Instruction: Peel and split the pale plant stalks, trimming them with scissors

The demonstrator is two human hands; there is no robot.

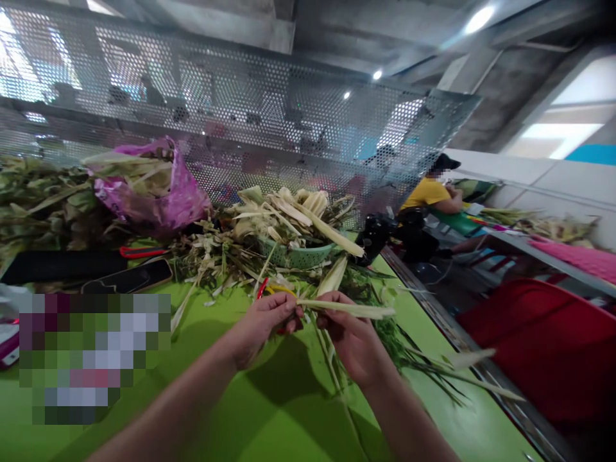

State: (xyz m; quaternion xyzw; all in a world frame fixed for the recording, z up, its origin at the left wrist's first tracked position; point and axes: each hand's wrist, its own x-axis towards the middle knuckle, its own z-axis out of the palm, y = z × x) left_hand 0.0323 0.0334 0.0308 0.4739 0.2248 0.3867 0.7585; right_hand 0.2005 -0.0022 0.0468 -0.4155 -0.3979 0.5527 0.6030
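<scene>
A pale, dried corn husk strip (pixel 360 310) stretches between my two hands, above the green table (pixel 212 391). My left hand (pixel 267 321) pinches its narrow end between thumb and fingers. Closed around the strip close by is my right hand (pixel 350 333), and the wider end sticks out to the right past it. Long thin husk strips (pixel 332 362) hang or lie below the hands. Just behind my left hand is something with red and yellow parts (pixel 262 289), mostly hidden. A green plastic basket (pixel 301 256) heaped with dry husks (pixel 298 215) stands beyond the hands.
Left lie a phone-like dark object (pixel 128 277), a red-handled tool (pixel 142 252) and a pink plastic bag (pixel 178 192) of husks. Green sprigs (pixel 385 321) lie right. A perforated metal screen (pixel 240 128) stands behind. A red chair (pixel 543 340) and a person in yellow (pixel 424 192) are beyond the edge.
</scene>
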